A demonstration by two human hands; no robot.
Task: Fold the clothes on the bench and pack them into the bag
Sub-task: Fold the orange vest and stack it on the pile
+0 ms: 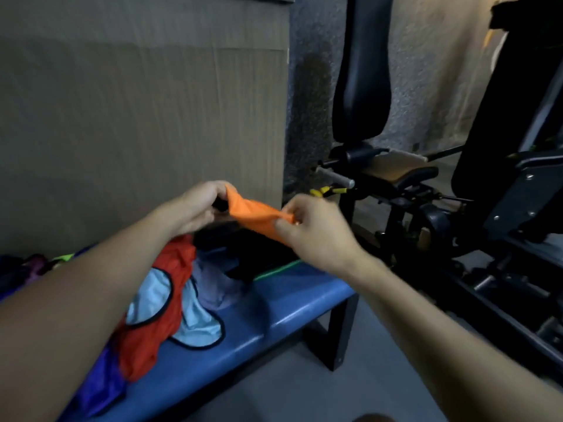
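Gym, padded weight machine upper right of frame, blue bench lower centre, concrete floor

Dim room: cardboard sheet against rough wall, black gym machine, grey floor

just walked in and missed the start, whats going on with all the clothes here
A person is holding a small orange garment stretched between both hands above a blue bench; the left hand grips one end and the right hand pinches the other. A loose pile still lies unfolded on the bench, with a red garment on top. A dark item behind the orange piece could be the bag, but I cannot tell.
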